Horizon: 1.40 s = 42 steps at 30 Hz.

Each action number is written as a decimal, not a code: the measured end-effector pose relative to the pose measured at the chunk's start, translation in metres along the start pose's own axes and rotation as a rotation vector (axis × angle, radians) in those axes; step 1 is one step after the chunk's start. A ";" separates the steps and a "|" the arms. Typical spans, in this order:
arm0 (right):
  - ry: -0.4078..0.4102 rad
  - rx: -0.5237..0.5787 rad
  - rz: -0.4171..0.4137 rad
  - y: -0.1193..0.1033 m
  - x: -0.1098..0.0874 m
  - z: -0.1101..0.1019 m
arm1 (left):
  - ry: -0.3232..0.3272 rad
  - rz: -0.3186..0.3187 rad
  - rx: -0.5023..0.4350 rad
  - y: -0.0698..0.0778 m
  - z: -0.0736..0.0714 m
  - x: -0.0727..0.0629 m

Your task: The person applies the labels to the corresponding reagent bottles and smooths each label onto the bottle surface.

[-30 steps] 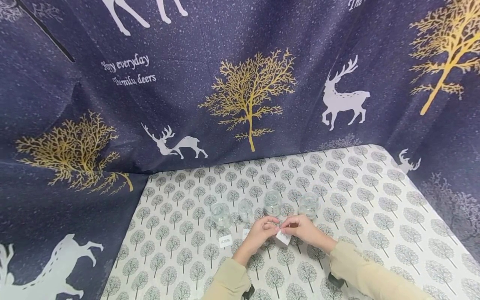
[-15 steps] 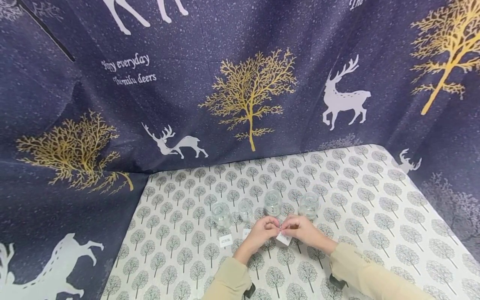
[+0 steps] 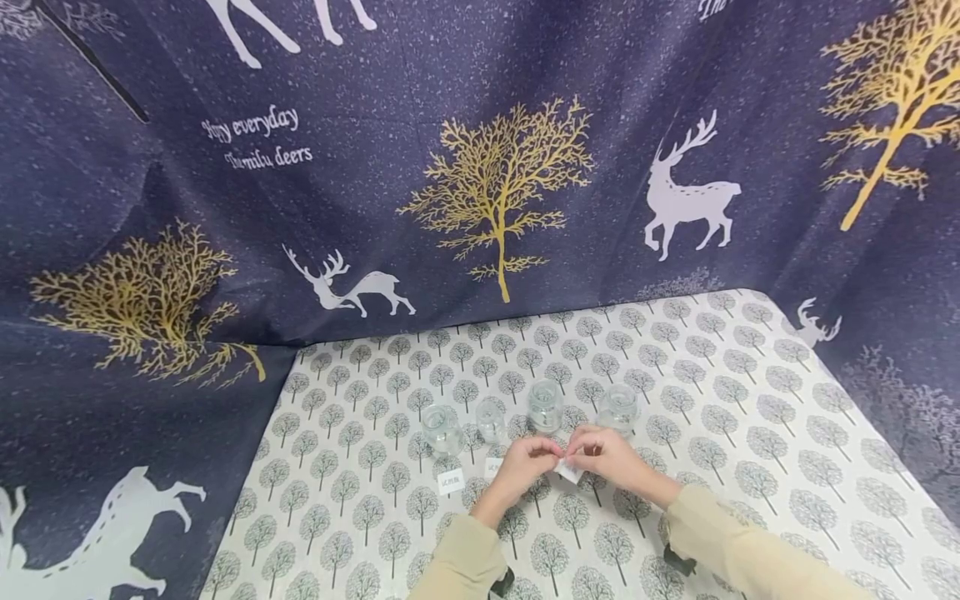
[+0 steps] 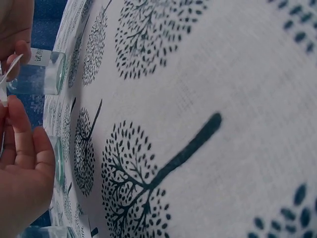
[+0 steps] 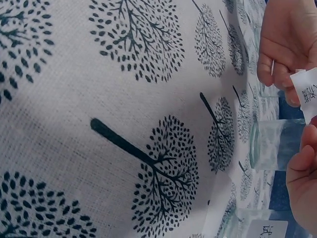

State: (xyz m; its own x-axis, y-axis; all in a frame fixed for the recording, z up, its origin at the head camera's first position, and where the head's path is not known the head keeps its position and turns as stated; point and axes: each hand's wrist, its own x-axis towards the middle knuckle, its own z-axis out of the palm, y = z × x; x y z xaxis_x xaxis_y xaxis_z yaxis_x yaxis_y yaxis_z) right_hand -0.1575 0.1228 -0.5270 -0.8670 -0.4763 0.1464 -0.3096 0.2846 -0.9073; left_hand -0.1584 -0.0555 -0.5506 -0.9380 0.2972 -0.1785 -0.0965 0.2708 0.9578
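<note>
In the head view my left hand and right hand meet fingertip to fingertip, both pinching a small white paper label with dark printed characters. It slants between thumbs and forefingers, above the cloth. The left wrist view shows it nearly edge-on, as two thin white layers spreading apart between my left hand and right hand. Part of its printed face shows in the right wrist view. Just behind the hands stand a clear glass jar and, to the right, another glass jar bearing a white label.
Farther left stand a glass jar and a smaller glass jar. Before them lie a printed label and a second label, partly covered by my left hand. A tree-patterned cloth covers the table, with a dark deer-print curtain behind.
Both hands have shifted slightly up and right, and the pinched label has tilted a little, with less of it showing. The jars and the labels on the cloth stay put.
</note>
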 end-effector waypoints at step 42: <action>0.111 -0.099 0.063 -0.002 0.000 -0.006 | 0.304 0.200 0.657 0.019 0.002 -0.006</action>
State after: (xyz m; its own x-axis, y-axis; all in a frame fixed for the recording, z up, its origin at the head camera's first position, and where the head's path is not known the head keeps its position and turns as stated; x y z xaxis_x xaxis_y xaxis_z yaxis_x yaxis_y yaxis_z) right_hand -0.1594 0.1278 -0.5231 -0.9222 -0.3612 0.1378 -0.2850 0.3944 -0.8736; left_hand -0.1539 -0.0505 -0.5318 -0.9766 0.1581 0.1458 0.2147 0.7572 0.6168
